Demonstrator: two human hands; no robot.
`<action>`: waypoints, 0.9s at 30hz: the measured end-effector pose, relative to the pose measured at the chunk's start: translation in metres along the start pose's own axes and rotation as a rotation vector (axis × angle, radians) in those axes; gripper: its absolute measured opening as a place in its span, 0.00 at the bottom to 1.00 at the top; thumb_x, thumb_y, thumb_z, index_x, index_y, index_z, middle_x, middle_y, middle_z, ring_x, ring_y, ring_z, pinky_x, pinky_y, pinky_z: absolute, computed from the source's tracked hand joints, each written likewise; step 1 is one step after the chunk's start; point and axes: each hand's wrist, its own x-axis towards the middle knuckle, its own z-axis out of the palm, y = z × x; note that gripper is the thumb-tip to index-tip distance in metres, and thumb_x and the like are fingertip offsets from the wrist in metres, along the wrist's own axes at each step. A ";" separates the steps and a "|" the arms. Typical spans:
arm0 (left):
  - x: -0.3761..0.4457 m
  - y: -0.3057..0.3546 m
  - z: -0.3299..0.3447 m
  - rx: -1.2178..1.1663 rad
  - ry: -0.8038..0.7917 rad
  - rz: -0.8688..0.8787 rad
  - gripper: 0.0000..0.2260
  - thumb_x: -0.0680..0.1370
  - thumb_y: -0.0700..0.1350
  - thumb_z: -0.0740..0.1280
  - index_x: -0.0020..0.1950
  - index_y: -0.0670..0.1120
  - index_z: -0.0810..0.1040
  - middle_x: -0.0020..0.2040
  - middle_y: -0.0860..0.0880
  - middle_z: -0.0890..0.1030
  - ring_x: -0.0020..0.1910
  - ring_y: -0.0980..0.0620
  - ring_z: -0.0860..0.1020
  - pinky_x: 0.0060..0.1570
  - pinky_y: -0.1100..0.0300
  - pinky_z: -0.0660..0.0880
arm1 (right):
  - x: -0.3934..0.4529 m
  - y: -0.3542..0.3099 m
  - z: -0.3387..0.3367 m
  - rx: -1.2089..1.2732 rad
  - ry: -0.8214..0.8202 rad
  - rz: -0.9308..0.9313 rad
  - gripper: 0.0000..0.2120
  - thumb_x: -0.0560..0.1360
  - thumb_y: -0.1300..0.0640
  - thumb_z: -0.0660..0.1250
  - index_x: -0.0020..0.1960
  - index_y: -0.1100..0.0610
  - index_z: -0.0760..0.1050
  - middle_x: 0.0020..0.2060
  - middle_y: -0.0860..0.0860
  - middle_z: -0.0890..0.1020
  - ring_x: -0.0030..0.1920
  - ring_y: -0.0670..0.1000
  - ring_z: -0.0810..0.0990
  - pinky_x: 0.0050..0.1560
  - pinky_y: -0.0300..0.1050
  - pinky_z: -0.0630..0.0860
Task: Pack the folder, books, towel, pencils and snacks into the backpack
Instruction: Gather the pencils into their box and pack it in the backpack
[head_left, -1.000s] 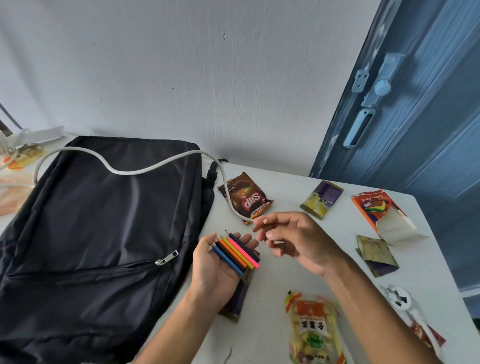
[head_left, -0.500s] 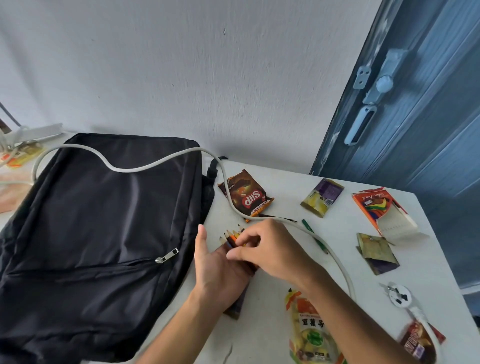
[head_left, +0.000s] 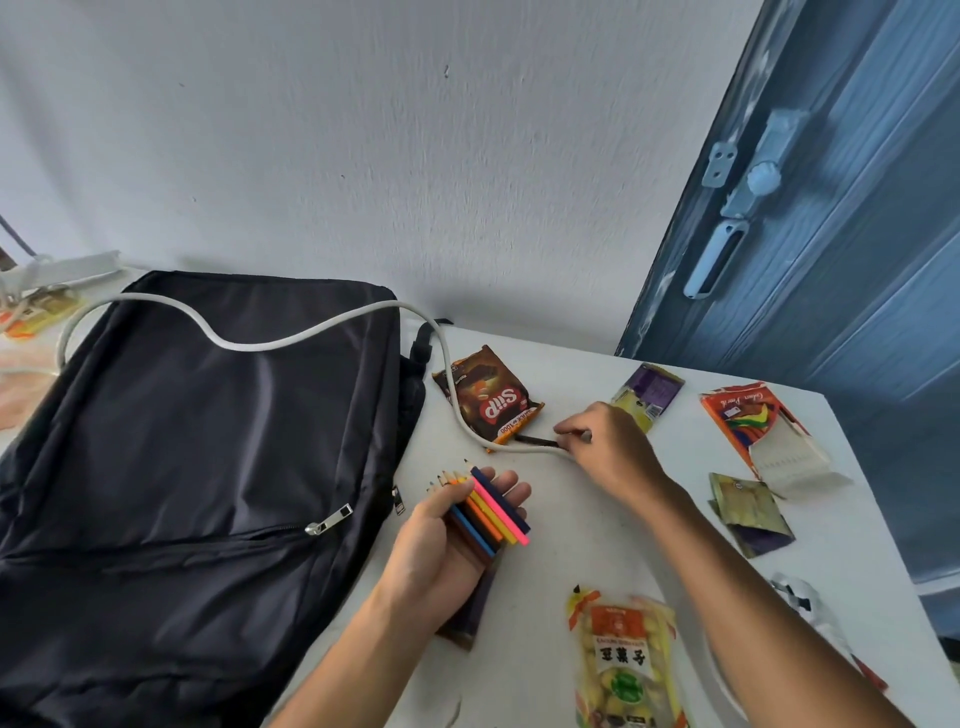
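Observation:
A black backpack (head_left: 197, 467) lies flat on the left of the white table (head_left: 582, 525), its front zipper (head_left: 327, 519) closed. My left hand (head_left: 447, 540) rests palm up beside it and holds a bundle of coloured pencils (head_left: 485, 509). My right hand (head_left: 608, 447) is further back, fingers pinched on a dark pencil (head_left: 535, 440) lying next to the brown Siip snack packet (head_left: 488, 397). A yellow snack bag (head_left: 626, 660) lies near the front edge. An orange pencil box (head_left: 748, 421) lies open at the right.
A white cable (head_left: 260, 343) runs over the backpack and across the table under my right hand. A purple-yellow packet (head_left: 649, 392) and a gold packet (head_left: 748, 512) lie at the right. A dark packet (head_left: 475, 608) sits under my left wrist. A blue door (head_left: 831, 208) stands behind.
My right hand has left the bundle in my left palm and reached back to a dark pencil by the Siip packet. The left hand still holds the pencils.

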 end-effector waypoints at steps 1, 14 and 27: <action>0.000 0.001 0.000 0.007 0.005 -0.001 0.15 0.80 0.40 0.58 0.64 0.37 0.74 0.54 0.37 0.82 0.51 0.38 0.83 0.54 0.45 0.76 | 0.002 0.000 0.000 -0.007 -0.030 0.003 0.09 0.74 0.57 0.70 0.54 0.55 0.84 0.50 0.52 0.83 0.51 0.52 0.79 0.46 0.44 0.76; 0.001 0.008 0.001 -0.019 0.018 -0.018 0.23 0.80 0.53 0.54 0.62 0.36 0.74 0.55 0.35 0.82 0.55 0.37 0.81 0.58 0.43 0.74 | -0.002 -0.024 -0.034 -0.169 0.114 -0.176 0.07 0.73 0.59 0.71 0.51 0.55 0.82 0.44 0.51 0.83 0.50 0.53 0.75 0.51 0.51 0.72; 0.007 0.001 0.004 -0.061 -0.246 -0.102 0.37 0.76 0.68 0.54 0.66 0.38 0.76 0.66 0.36 0.75 0.64 0.38 0.75 0.65 0.43 0.67 | -0.039 -0.100 -0.030 -0.158 -0.396 -0.615 0.19 0.72 0.66 0.64 0.49 0.44 0.83 0.76 0.45 0.57 0.76 0.51 0.42 0.74 0.58 0.36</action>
